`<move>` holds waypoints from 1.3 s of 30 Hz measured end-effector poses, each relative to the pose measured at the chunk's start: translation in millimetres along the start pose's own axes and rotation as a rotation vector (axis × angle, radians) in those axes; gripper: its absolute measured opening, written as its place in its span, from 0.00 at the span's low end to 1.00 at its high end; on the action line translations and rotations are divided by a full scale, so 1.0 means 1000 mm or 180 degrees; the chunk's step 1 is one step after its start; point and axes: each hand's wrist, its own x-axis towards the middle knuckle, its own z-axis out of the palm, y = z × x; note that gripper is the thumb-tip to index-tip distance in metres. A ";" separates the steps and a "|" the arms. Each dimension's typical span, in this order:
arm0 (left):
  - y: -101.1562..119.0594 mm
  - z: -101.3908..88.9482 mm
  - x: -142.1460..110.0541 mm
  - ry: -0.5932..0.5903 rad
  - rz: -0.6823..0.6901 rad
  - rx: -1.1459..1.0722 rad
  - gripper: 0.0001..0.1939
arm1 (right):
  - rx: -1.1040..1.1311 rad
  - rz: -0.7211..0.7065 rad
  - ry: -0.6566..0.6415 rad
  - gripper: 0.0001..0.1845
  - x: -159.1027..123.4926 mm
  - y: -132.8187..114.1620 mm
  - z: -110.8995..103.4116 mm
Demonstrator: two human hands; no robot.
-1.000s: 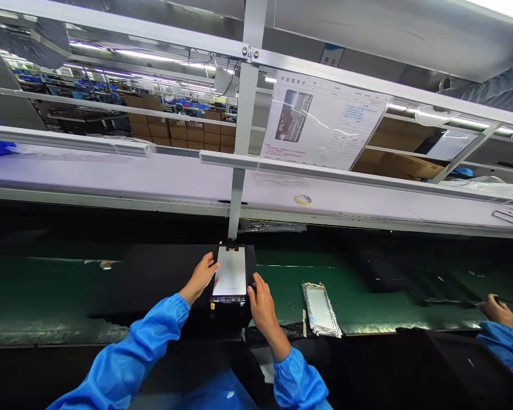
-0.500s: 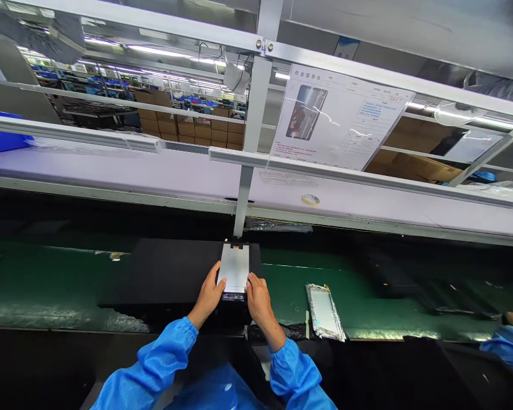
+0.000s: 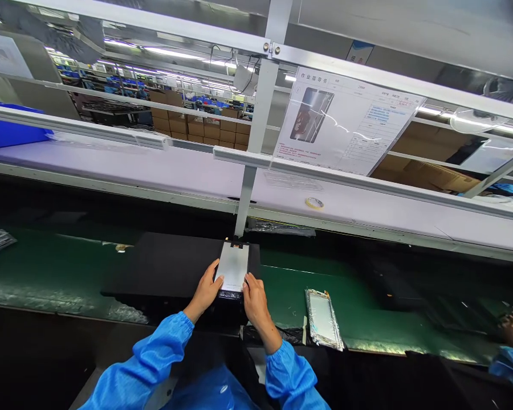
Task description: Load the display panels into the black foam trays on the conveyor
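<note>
We reach forward with both arms, sleeved in blue to the wrists, forearms converging from the lower edge of the view. Our left hand (image 3: 205,291) lies palm down, fingers together and stretched ahead, thumb pointing inward toward the other hand. Our right hand (image 3: 253,295) sits just beside it, palm down too, fingers lightly curled and pressed flat, wrist bent a little. Neither hand is closed around anything.
</note>
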 end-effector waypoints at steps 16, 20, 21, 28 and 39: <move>-0.005 0.001 0.003 0.0073 0.0044 0.0071 0.32 | 0.0171 -0.0180 -0.0217 0.27 0.006 0.008 -0.002; -0.010 -0.001 0.005 0.0061 0.0086 0.0067 0.32 | 0.0274 -0.0324 -0.0033 0.27 0.007 0.009 -0.001; -0.011 -0.001 0.005 0.0065 0.0095 0.0067 0.32 | 0.0261 -0.0353 0.0000 0.28 0.007 0.009 -0.001; -0.008 0.000 0.005 0.0140 0.0181 0.0068 0.30 | -0.0008 -0.0422 -0.0180 0.25 0.008 0.014 -0.009; 0.036 -0.209 0.029 0.1922 -0.0264 0.3442 0.33 | 0.0370 0.0613 -0.0093 0.33 0.013 0.059 -0.026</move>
